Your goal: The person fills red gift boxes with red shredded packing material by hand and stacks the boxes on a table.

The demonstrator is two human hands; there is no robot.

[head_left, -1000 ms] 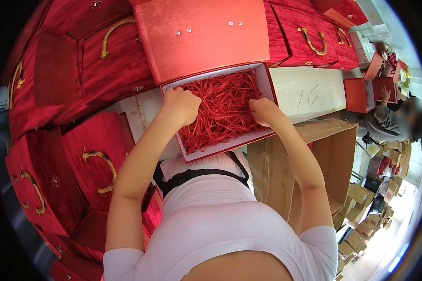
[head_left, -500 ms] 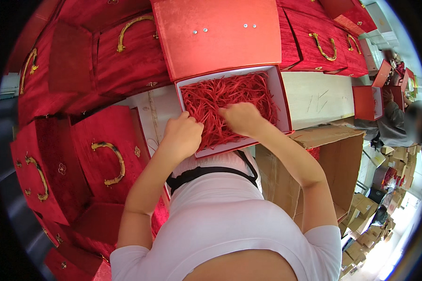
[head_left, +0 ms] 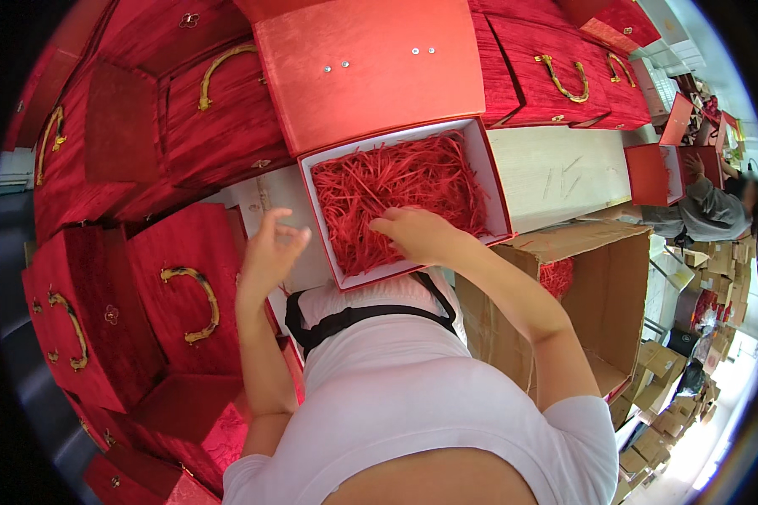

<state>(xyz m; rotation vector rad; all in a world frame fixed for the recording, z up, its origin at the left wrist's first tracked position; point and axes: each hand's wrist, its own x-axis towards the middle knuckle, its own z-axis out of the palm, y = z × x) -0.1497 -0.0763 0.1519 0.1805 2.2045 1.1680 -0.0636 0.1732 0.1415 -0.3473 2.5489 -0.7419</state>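
An open red gift box [head_left: 492, 181] with white inner walls is in front of me, its orange-red lid [head_left: 370, 88] raised at the far side. Red shredded paper [head_left: 413, 172] fills it in a loose, tangled layer. My right hand [head_left: 417, 236] reaches over the near wall, fingers drawn together in the shreds; its fingertips are partly hidden. Just off the box's left side, my left hand [head_left: 271, 257] hovers with thumb and fingers apart, holding nothing.
Red velvet boxes with curved gold-brown handles [head_left: 200, 305] crowd the left and far side. A brown cardboard carton [head_left: 602, 303] holding red shreds [head_left: 557, 278] stands at the right. Farther right, a person in grey [head_left: 709, 210] is beside another open red box [head_left: 651, 175].
My left hand has lifted off the box's left edge, moved left and opened. The right hand has shifted slightly left and nearer over the shreds.
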